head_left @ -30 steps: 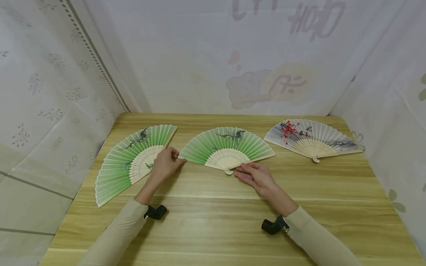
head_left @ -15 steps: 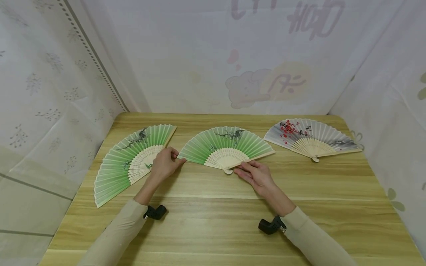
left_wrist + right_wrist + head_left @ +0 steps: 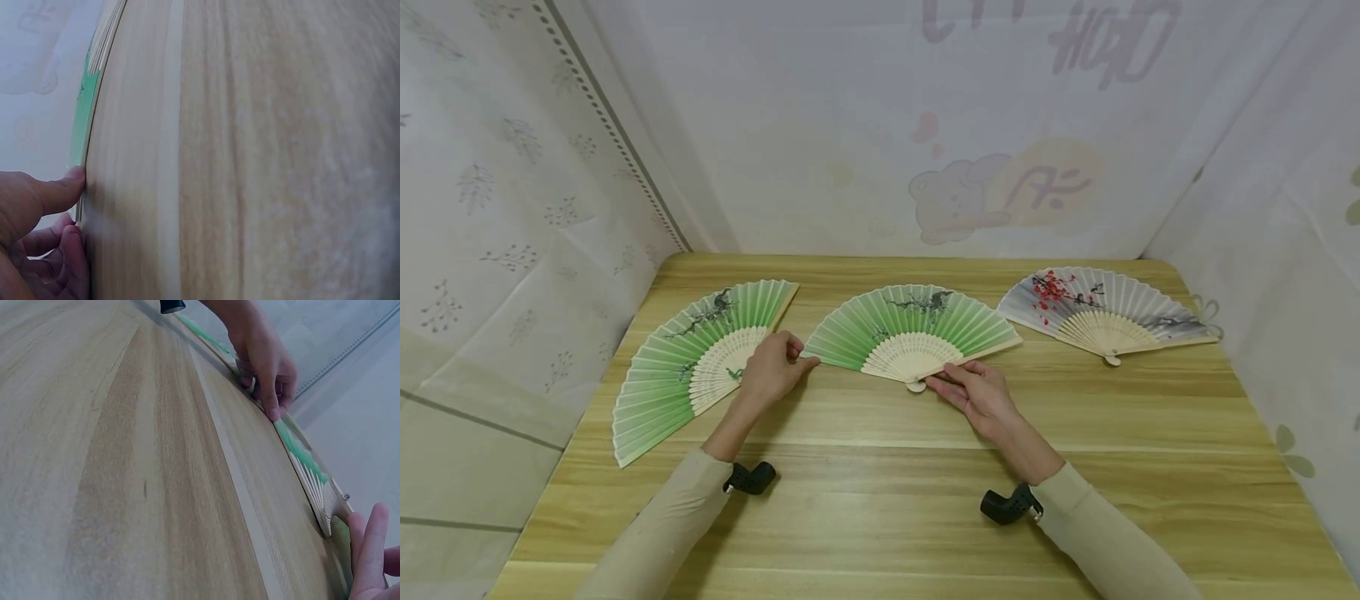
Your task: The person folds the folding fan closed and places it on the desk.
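Note:
Spread open in the middle of the table is a green folding fan (image 3: 916,329) with pale ribs and a dark bird-and-branch print. My left hand (image 3: 775,364) pinches its left end between thumb and fingers, as the left wrist view also shows. Near the pivot, my right hand (image 3: 981,398) holds the fan's right guard stick, with the undermost fingertips partly hidden. A second green folding fan (image 3: 658,392), also spread and turned at an angle, lies on the left, partly behind my left hand. In the right wrist view both hands meet the middle fan's lower edge.
A grey-white folding fan (image 3: 1090,304) with red blossoms lies spread at the back right, its left tip close to the middle fan. The wooden table (image 3: 880,517) ends at a printed cloth (image 3: 805,125) behind, with more cloth at both sides.
Almost nothing differs. My right wrist has shifted very slightly to the left; both hands stay on the middle fan and the fans keep their places.

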`<state>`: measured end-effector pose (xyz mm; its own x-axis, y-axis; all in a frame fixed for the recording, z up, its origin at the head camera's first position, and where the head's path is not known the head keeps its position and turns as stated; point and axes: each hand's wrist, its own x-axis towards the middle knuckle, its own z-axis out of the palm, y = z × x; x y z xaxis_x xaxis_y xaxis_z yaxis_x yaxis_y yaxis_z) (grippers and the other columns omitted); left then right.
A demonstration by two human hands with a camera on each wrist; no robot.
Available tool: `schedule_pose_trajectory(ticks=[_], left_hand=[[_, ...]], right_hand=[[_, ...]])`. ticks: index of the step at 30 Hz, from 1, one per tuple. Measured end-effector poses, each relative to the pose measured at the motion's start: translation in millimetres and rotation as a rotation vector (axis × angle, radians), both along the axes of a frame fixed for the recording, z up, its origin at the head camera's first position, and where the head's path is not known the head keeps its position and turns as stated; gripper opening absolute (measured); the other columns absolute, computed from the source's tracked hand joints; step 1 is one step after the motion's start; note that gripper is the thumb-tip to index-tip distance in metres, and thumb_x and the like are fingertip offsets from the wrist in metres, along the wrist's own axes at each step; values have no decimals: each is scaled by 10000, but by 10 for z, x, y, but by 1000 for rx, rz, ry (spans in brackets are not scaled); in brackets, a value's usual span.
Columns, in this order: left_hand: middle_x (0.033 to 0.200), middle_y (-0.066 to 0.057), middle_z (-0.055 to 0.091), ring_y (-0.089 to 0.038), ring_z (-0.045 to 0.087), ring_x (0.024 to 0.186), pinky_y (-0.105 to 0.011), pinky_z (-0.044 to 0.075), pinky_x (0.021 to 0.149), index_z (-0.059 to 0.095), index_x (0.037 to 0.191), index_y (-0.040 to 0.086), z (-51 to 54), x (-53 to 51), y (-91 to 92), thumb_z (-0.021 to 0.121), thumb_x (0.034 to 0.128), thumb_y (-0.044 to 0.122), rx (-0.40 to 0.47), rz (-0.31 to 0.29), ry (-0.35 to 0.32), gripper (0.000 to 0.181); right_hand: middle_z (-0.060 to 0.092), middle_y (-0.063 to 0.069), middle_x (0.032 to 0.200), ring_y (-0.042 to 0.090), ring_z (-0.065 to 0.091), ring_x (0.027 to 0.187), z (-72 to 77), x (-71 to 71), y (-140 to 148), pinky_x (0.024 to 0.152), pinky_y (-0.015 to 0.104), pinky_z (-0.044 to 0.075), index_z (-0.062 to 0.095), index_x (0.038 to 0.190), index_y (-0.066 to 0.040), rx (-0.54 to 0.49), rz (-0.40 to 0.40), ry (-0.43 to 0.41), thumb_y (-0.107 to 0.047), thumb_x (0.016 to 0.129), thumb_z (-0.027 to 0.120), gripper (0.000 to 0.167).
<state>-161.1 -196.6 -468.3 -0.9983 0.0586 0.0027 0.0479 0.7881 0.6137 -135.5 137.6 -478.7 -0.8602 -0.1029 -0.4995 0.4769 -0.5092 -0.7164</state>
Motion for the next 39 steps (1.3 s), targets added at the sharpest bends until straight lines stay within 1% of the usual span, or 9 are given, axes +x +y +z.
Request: schedule_pose_trajectory(ticks=[7,11,14,17,23,27,30,35,39], left_hand=[[935,-149,613,-304,583,829,-475,487,716,603,1028,-14,20,36,-9,791,924,234,11,2,18,328],[943,-140,638,-310,610,837,-473,491,700,605,1047,2,44,52,-4,780,932,241,23,15,37,318],[969,-139,666,-310,643,859,-463,498,695,603,1064,15,57,52,0,775,938,251,42,26,40,318],[987,-147,676,-310,668,874,-453,507,688,596,1075,20,76,53,3,779,935,250,77,32,40,326],[989,-178,665,-329,687,859,-465,532,684,585,1098,-19,132,52,-3,788,926,179,162,15,73,332],[992,-185,654,-338,682,855,-474,541,705,584,1108,-34,153,22,-15,790,920,149,200,10,80,333],[1004,-191,645,-343,677,861,-472,551,730,582,1110,-41,158,-4,-19,794,915,135,232,10,77,337],[1025,-200,633,-354,670,864,-466,558,749,572,1108,-32,180,-46,-19,792,916,127,292,10,82,333],[1048,-203,623,-357,674,862,-448,564,726,563,1112,-20,198,-76,-27,788,920,131,326,1,91,332]], right_hand=[[703,188,937,266,739,896,-2,-12,26,814,293,575,528,1094,81,-26,17,-9,-1,1051,536,93],[703,192,952,261,738,901,13,-13,37,827,291,571,513,1089,71,-28,37,3,-8,1060,516,85],[704,185,957,249,738,903,25,-10,45,821,280,571,506,1084,60,-18,53,9,-14,1062,513,78],[708,188,962,251,738,901,29,-10,51,805,278,576,515,1085,51,-15,61,10,-15,1060,520,71],[712,196,995,260,735,922,34,-21,72,826,290,572,500,1152,64,-12,92,37,-34,1068,511,129],[720,184,1001,256,736,917,35,-32,109,827,294,572,485,1204,76,7,112,56,-59,1076,509,187],[724,178,1000,258,738,912,28,-50,156,815,293,575,486,1213,82,15,125,85,-70,1078,510,205],[728,183,980,265,741,898,9,-82,220,792,284,579,547,1108,70,-3,126,134,-62,1064,541,139],[730,188,988,269,740,901,7,-90,253,787,287,580,612,1043,44,-11,134,172,-48,1054,557,108]])
